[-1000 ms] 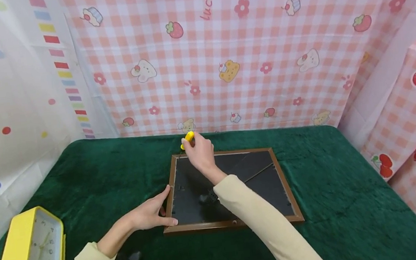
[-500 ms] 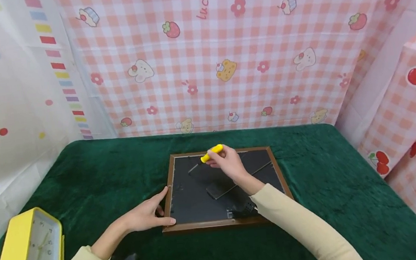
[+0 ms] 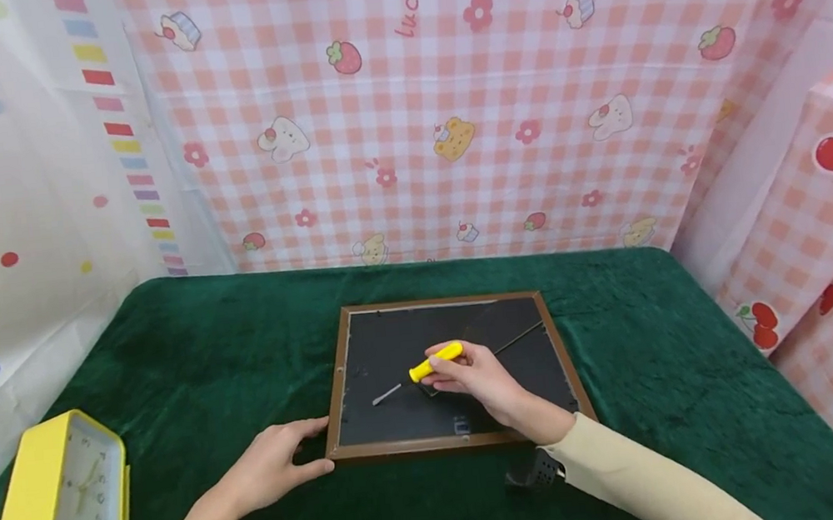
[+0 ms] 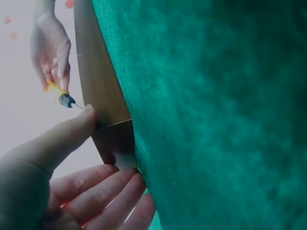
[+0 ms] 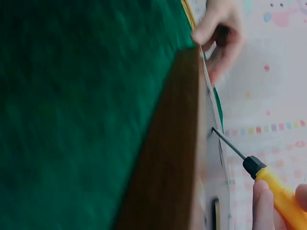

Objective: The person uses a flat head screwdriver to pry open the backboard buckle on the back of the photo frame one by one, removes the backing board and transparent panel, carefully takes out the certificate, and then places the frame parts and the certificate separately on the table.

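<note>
A picture frame [image 3: 404, 447] with a brown border lies back side up on the green cloth, showing its black backing board [image 3: 387, 346]. My right hand [image 3: 484, 377] holds a yellow-handled screwdriver [image 3: 436, 362] over the board. Its shaft slants down to the left; in the right wrist view the screwdriver [image 5: 276, 191] has its tip close to the board, contact unclear. My left hand [image 3: 274, 468] touches the frame's near left corner, fingers fairly straight. In the left wrist view thumb and fingers lie about that corner of the frame [image 4: 98, 72].
A yellow alarm clock [image 3: 29, 506] stands at the left with a cord behind it. Green cloth [image 3: 683, 368] covers the table. A pink checked curtain [image 3: 400, 86] hangs along the back. A dark flap with a pale diagonal edge [image 3: 519, 337] lies on the backing board.
My right hand has brought the screwdriver from the frame's far left corner toward me, over the board's middle. My left hand has slid slightly back, off the border's top to its outer edge.
</note>
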`<control>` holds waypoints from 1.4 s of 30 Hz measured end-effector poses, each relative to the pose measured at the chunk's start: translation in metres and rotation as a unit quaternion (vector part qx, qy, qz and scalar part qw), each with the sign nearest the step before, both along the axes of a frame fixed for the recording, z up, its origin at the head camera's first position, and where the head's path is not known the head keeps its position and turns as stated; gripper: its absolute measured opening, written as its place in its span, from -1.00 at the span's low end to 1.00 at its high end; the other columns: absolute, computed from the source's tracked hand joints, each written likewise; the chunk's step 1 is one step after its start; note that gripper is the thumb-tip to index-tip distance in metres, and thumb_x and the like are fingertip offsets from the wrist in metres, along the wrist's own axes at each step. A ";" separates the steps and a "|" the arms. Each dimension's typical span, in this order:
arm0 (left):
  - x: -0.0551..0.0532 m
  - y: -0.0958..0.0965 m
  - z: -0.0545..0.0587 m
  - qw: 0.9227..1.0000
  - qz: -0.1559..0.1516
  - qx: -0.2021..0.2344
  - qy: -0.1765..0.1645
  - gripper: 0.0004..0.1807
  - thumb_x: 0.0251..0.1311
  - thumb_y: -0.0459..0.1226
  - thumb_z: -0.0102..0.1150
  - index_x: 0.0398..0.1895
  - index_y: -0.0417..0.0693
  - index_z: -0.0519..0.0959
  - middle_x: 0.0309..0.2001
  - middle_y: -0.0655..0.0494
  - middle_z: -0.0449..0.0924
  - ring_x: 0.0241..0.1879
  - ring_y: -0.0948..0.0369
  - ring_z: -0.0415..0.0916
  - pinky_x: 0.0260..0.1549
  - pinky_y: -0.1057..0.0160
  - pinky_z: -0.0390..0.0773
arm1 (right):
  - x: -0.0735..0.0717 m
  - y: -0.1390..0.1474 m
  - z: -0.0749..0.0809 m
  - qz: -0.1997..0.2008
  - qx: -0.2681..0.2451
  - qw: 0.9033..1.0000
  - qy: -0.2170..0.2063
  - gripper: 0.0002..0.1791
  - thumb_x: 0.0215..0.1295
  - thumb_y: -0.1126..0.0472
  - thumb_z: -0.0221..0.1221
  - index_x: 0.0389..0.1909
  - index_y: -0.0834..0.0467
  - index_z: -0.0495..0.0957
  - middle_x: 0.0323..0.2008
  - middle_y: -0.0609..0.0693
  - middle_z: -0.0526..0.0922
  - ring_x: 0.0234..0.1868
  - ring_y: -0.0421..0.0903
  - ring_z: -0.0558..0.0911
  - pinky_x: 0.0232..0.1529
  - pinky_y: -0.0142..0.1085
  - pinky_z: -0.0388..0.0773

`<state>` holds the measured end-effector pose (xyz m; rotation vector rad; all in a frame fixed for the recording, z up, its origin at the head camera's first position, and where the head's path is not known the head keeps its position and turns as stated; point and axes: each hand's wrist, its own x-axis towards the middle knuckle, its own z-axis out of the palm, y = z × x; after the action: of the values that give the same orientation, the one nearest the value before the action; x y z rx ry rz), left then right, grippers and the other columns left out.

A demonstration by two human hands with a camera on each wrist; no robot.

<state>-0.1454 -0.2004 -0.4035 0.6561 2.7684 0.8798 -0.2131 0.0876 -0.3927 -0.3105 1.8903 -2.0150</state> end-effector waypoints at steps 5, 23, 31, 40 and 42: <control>0.002 -0.003 -0.003 1.000 0.005 0.017 -0.001 -0.41 -0.01 -0.06 0.22 0.02 -0.29 0.43 -0.04 -0.10 0.47 -0.09 0.06 0.44 -0.26 0.13 0.48 | 0.018 -0.011 -0.007 0.023 -0.025 0.999 -0.013 -0.52 0.18 0.24 0.13 0.04 0.45 0.29 -0.13 0.21 0.51 -0.17 0.02 0.57 -0.15 -0.22 0.44; -0.024 -0.022 -0.006 0.990 -0.057 0.090 -0.090 -0.17 -0.01 -0.10 0.25 0.27 -0.28 0.11 -0.07 0.01 0.34 -0.11 0.06 0.31 -0.36 0.25 0.41 | 0.029 -0.019 -0.020 0.020 -0.055 0.998 0.013 -0.54 0.22 0.26 0.09 0.07 0.44 0.27 -0.08 0.22 0.48 -0.12 0.01 0.54 -0.10 -0.23 0.40; -0.033 -0.023 -0.008 0.988 -0.079 0.086 -0.103 -0.07 -0.05 -0.11 0.28 0.31 -0.25 0.00 -0.12 0.05 0.30 -0.16 0.10 0.30 -0.41 0.28 0.40 | 0.030 -0.022 -0.020 0.016 -0.055 0.998 0.009 -0.54 0.20 0.26 0.10 0.05 0.44 0.30 -0.10 0.21 0.49 -0.15 0.01 0.56 -0.13 -0.22 0.42; -0.038 -0.025 -0.006 0.991 -0.091 0.064 -0.078 -0.03 -0.10 -0.05 0.30 0.30 -0.25 0.01 -0.12 0.02 0.27 -0.18 0.09 0.27 -0.33 0.19 0.36 | 0.031 -0.026 -0.018 0.006 -0.049 0.999 -0.006 -0.54 0.18 0.26 0.13 0.03 0.44 0.32 -0.11 0.20 0.50 -0.17 0.00 0.57 -0.14 -0.24 0.43; -0.038 -0.025 -0.007 0.994 -0.076 0.045 -0.063 -0.02 -0.15 0.01 0.31 0.30 -0.18 0.06 -0.02 0.00 0.24 -0.08 0.05 0.23 -0.20 0.07 0.33 | 0.030 -0.026 -0.019 0.008 -0.046 0.999 -0.002 -0.55 0.18 0.26 0.13 0.02 0.44 0.32 -0.12 0.20 0.50 -0.17 0.00 0.56 -0.14 -0.24 0.43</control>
<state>-0.1831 -0.2250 -0.4101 0.7860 2.5430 0.9825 -0.1830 0.0618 -0.4119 -0.3442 1.7909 -2.0950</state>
